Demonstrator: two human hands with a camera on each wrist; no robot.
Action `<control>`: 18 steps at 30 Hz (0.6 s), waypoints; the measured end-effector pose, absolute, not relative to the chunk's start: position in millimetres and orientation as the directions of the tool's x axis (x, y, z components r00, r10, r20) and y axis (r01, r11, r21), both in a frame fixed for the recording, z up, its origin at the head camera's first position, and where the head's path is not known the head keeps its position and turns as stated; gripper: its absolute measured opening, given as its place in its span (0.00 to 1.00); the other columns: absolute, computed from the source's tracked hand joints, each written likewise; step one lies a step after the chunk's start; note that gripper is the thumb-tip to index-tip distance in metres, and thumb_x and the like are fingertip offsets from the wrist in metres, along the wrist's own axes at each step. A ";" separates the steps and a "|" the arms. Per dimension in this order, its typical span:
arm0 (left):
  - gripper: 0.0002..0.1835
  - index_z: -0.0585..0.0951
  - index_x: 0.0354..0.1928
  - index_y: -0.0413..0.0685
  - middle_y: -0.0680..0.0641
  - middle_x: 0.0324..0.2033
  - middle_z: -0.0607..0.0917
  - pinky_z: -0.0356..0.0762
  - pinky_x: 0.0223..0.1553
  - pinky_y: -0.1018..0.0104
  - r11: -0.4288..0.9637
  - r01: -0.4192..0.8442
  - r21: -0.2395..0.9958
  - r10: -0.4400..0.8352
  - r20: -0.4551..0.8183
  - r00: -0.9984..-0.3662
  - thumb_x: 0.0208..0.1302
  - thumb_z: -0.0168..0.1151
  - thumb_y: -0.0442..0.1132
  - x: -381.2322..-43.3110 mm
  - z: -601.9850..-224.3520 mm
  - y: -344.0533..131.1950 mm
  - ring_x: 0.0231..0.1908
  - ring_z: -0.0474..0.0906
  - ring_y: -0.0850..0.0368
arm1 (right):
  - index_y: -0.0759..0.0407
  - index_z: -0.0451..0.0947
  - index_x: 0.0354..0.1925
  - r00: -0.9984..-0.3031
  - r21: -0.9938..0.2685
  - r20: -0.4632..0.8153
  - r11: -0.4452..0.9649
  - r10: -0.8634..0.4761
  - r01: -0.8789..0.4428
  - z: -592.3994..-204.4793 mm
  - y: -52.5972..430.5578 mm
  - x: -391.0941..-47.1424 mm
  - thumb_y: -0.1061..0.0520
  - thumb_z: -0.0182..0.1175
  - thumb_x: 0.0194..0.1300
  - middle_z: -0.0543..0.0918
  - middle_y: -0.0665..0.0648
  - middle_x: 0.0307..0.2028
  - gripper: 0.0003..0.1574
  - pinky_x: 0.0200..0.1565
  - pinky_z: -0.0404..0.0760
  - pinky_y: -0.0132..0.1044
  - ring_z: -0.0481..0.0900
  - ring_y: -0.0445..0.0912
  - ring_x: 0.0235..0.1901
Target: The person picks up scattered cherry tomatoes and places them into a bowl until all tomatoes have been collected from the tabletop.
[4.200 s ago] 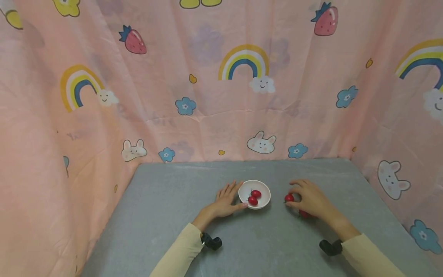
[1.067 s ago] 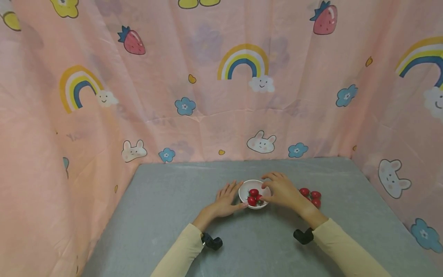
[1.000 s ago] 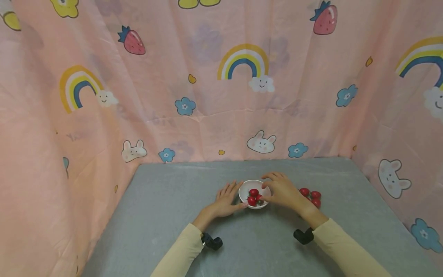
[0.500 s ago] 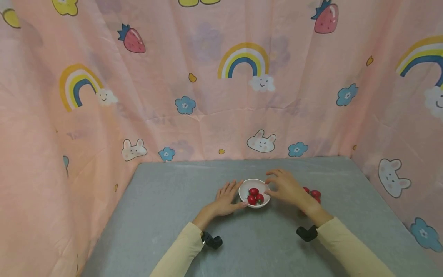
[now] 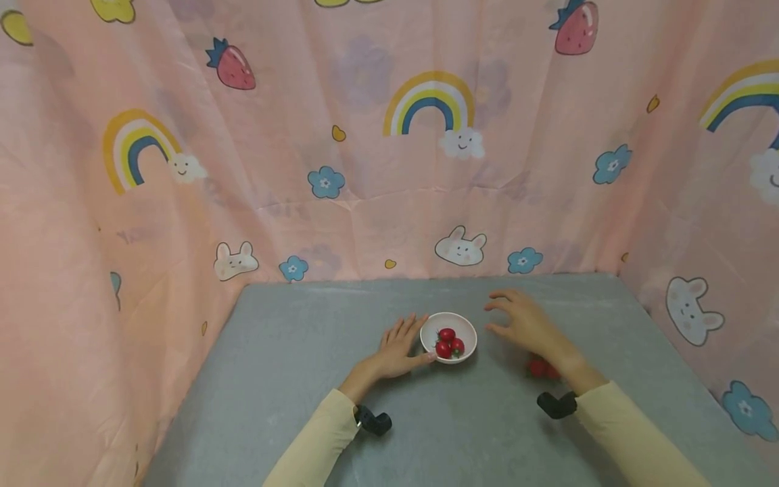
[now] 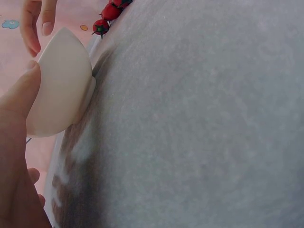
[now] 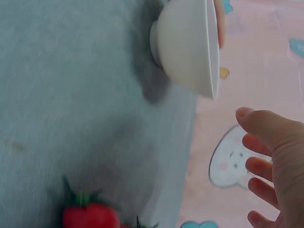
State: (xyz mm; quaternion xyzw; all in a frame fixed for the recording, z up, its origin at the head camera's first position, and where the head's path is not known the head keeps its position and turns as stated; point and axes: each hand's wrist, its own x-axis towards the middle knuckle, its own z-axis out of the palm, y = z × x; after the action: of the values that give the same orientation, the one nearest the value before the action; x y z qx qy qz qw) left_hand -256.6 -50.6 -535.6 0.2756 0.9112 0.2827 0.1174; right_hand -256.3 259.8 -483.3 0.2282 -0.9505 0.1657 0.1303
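A small white bowl [image 5: 466, 329] stands on the grey table with three cherry tomatoes [image 5: 443, 350] inside. Beside its left edge lies my left hand [image 5: 394, 353], fingers straight and spread, index and thumb touching the rim. The left wrist view shows that thumb against the bowl [image 6: 64, 85] from the side. To the right of the bowl, my right hand [image 5: 528, 326] is in the air, fingers loosely bent and holding nothing. Several more cherry tomatoes [image 5: 538, 367] lie below its wrist, partly hidden; the right wrist view shows one tomato [image 7: 90, 217] with its green stem.
The grey table [image 5: 292, 379] spreads out around the bowl. A pink patterned curtain [image 5: 377, 223] hangs along its back and both sides. Black wrist cameras, the left camera [image 5: 373, 422] and the right camera [image 5: 556, 405], stick out from the sleeves.
My right hand has carried a third cherry tomato to the bowl, let it go there, and moved back right and up. My left hand has stayed at the bowl's rim.
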 end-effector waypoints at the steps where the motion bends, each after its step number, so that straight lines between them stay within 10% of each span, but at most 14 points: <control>1: 0.46 0.42 0.79 0.68 0.44 0.80 0.46 0.41 0.73 0.32 0.690 0.436 0.578 0.569 -0.061 -0.820 0.68 0.53 0.66 -256.8 -535.7 -50.6 0.79 0.40 0.37 | 0.58 0.85 0.47 -0.862 -0.255 0.331 0.843 -0.384 -0.474 -483.9 263.6 -256.7 0.49 0.74 0.55 0.80 0.64 0.57 0.23 0.62 0.70 0.62 0.74 0.62 0.60; 18: 0.46 0.41 0.79 0.70 0.44 0.80 0.45 0.41 0.73 0.33 0.687 0.445 0.575 0.577 -0.059 -0.815 0.67 0.51 0.68 -259.8 -539.3 -50.7 0.79 0.39 0.38 | 0.65 0.83 0.50 -0.899 -0.298 0.335 0.874 -0.281 -0.384 -504.9 319.4 -254.7 0.52 0.73 0.56 0.80 0.68 0.55 0.27 0.61 0.68 0.63 0.74 0.64 0.58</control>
State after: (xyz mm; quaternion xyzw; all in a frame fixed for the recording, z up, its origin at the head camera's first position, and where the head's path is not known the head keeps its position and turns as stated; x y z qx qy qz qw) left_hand -259.8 -50.7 -539.3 0.2805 0.9107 0.2790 0.1185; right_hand -254.7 319.4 -504.9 0.1737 -0.9574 0.1813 0.1423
